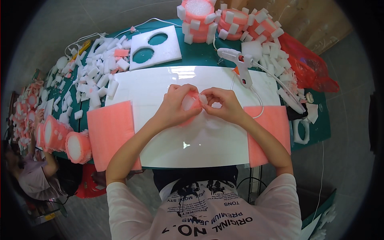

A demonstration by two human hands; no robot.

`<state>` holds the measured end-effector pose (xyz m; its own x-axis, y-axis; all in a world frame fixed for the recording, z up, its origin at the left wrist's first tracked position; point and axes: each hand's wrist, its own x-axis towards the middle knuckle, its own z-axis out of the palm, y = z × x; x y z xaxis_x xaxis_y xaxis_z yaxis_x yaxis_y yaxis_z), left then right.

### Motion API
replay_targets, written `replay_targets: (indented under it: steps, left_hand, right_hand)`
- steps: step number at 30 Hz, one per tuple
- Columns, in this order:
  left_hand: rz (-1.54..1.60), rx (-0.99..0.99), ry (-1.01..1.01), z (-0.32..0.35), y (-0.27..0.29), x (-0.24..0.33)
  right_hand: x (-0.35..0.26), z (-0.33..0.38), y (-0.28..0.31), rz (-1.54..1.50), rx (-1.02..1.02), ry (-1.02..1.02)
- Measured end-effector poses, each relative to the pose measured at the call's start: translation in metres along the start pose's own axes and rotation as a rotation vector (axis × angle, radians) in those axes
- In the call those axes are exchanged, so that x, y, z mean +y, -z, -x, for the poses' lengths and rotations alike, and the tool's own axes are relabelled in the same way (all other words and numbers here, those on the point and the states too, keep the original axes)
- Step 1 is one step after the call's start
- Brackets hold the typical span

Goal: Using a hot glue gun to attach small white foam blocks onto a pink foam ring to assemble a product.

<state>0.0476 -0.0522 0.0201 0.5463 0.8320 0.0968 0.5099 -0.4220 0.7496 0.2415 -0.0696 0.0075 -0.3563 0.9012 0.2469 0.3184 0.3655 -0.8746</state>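
Over the middle of the white board [188, 148], my left hand [178, 105] curls round a round pink foam piece with a white centre [189, 102]. My right hand [222, 103] pinches a small white foam block [203, 99] against the right side of that piece. Both hands are closed, and the fingers hide part of what they hold. A white glue gun [240, 66] lies beyond my right hand, its cord running toward the right. Pink foam sheets [111, 134] flank the board, one by each forearm.
Loose white foam blocks [94, 74] heap at the far left beside a white foam slab with two holes [170, 48]. Finished-looking pink rounds with white blocks [199, 24] stand at the back. A red plastic bag [308, 64] lies right; another person [34, 172] sits left.
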Motion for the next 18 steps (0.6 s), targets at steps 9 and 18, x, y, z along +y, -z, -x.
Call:
replay_targets:
  steps: [9, 18]
  left_hand:
    - [-0.077, 0.028, -0.097, -0.003, -0.007, -0.003]
    - [-0.163, 0.026, -0.230, -0.002, -0.011, -0.002]
  right_hand:
    - [0.001, 0.004, -0.009, 0.168, 0.088, 0.155]
    - [0.001, 0.008, -0.020, 0.468, 0.128, 0.371]
